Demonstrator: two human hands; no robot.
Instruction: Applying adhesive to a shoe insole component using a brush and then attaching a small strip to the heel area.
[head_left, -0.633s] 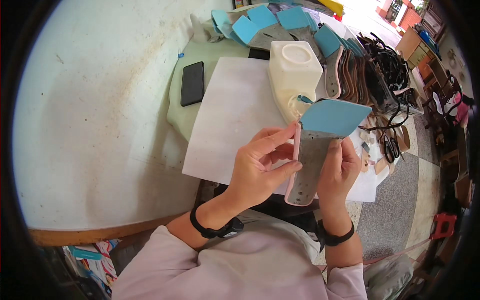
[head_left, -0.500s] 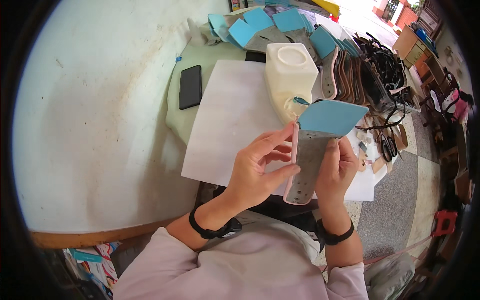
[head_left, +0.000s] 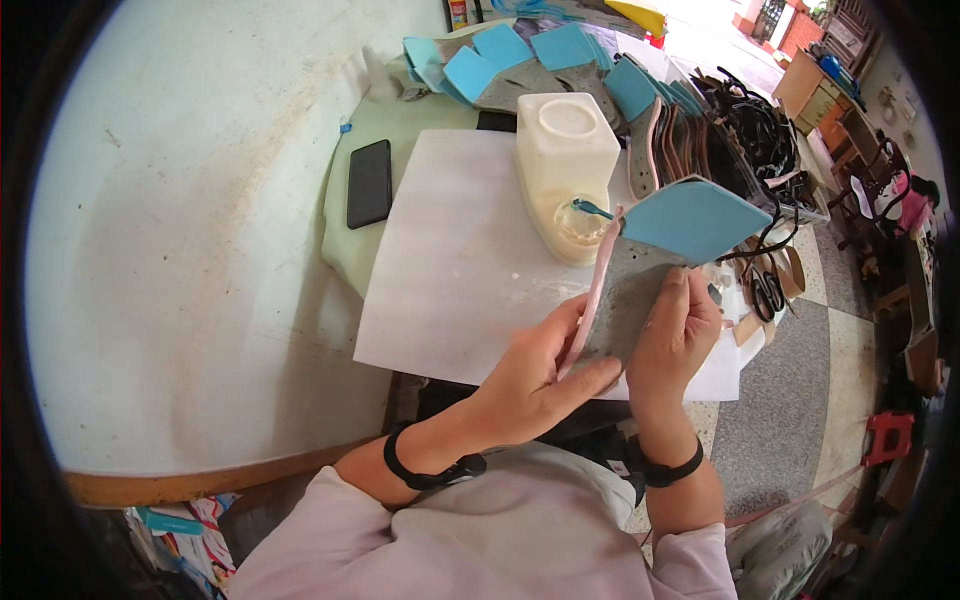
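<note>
Between my two hands is a grey leather-like piece (head_left: 632,290) with a pink edge and a light blue flap (head_left: 697,220) at its far end. My left hand (head_left: 545,375) grips the lower left part, fingers behind the pink edge and thumb on the grey face. At the right edge, just below the flap, my right hand (head_left: 676,335) pinches it with thumb and bent fingers. Just beyond stands a cream plastic container (head_left: 567,145) with an open, glue-smeared mouth (head_left: 582,222). A teal stick (head_left: 592,209) rests in that mouth.
Under the container lies a white sheet (head_left: 450,250), with a black phone (head_left: 369,184) to its left. Similar blue-flapped pieces (head_left: 470,72) line the back. Black straps (head_left: 760,125) fill a bin at right, near scissors (head_left: 767,292). A wall (head_left: 200,250) borders the left.
The grey piece has tilted, its blue flap rising and swinging right. My left hand has slid down to its lower end, while my right hand keeps its pinch.
</note>
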